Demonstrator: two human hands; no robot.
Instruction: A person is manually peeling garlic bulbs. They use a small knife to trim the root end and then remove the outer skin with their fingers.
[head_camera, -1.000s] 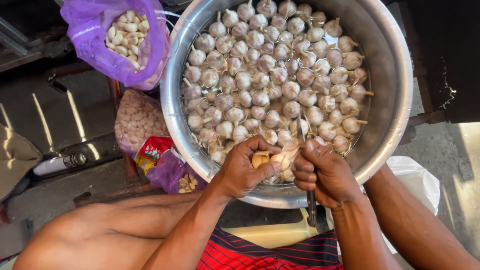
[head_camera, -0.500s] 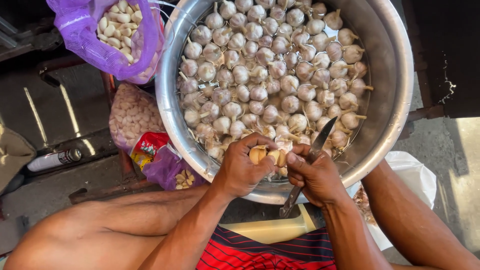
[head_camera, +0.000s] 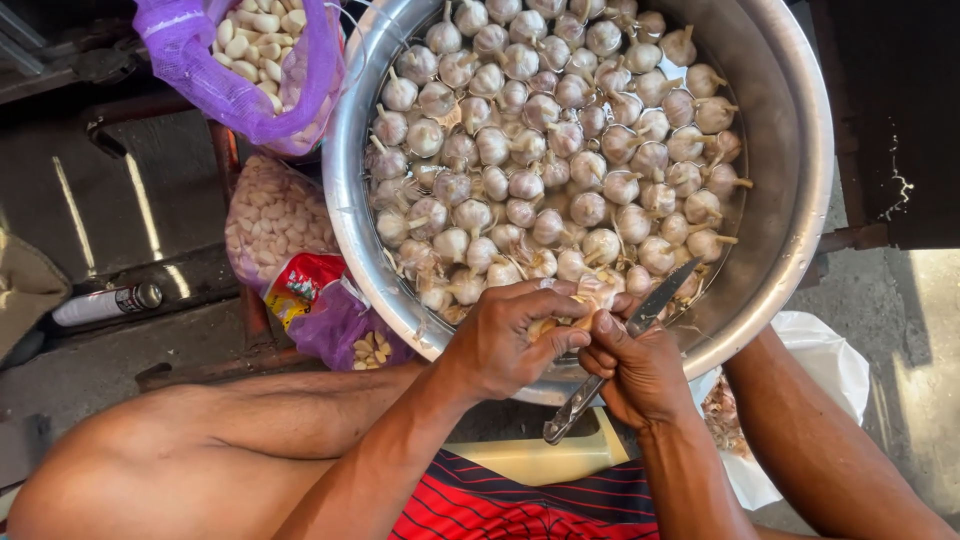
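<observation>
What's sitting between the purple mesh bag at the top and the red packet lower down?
In the head view, a clear bag of peeled cloves lies between the purple mesh bag and the red packet, just left of the metal bowl.

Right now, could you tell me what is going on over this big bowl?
A person is peeling garlic at the near rim of a large metal bowl full of whole bulbs in water. The left hand holds a garlic bulb in its grip, and the right hand works a small knife against it. A purple mesh bag of peeled cloves sits beside the bowl.
</observation>
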